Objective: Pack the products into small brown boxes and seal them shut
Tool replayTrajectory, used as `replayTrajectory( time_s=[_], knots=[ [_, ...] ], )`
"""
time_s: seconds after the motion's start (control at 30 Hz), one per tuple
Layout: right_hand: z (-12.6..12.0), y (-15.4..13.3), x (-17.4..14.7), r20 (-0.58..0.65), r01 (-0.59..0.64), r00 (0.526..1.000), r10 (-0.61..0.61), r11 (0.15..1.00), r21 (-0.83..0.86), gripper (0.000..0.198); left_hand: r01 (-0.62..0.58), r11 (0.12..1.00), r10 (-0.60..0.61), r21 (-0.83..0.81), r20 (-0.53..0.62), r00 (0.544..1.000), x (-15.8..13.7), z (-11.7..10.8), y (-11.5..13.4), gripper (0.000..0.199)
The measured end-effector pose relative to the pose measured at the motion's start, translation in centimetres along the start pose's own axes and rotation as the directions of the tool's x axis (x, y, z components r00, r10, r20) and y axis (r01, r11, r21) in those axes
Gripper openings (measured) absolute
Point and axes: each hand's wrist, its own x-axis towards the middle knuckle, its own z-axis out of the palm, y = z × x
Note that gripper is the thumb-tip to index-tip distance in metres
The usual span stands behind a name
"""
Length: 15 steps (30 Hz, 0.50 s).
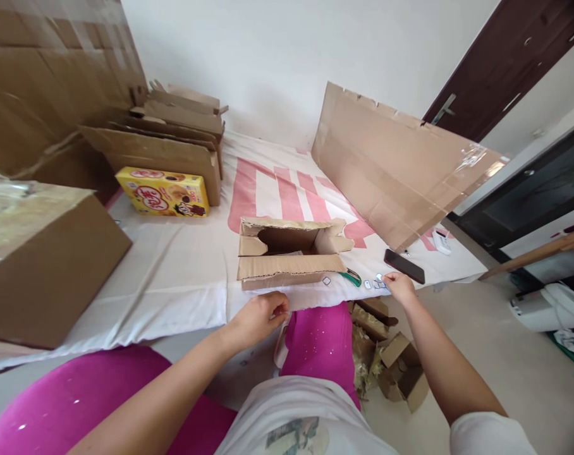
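Note:
My left hand (261,316) is at the table's front edge, fingers curled together, just below a small open cardboard box (291,265). Whatever its fingers hold, if anything, is hidden. My right hand (401,288) pinches a small white piece with a blue edge (380,277) above the tabletop. Other small blue-edged pieces (367,284) lie beside its fingertips, and one more blue-edged piece (327,280) sits in front of the box. A green-handled tool (352,277), partly hidden, rests by the box's right corner. Just behind my right hand lies a dark phone (404,265).
On the left stand a large carton (54,265), a yellow snack box (164,193) and several folded cardboard boxes (173,139). A big cardboard sheet (386,164) leans at the back right. Cardboard scraps (401,373) lie on the floor below the white tablecloth (183,272).

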Motion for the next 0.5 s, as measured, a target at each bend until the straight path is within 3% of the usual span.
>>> replayTrajectory(
  time_s=[0.2,0.5],
  knots=[
    [0.6,1.3,0.6,-0.106,0.008,0.994,-0.017,0.997,-0.083,0.019,0.003,1.000,-0.003,0.005,0.025,1.000,0.0,-0.3,0.4,0.009],
    [-5.1,3.2,9.1,-0.134,0.007,0.991,0.006,0.995,0.096,0.021,0.020,0.999,-0.021,0.032,0.024,1.000,0.4,-0.1,-0.3,0.011]
  ],
)
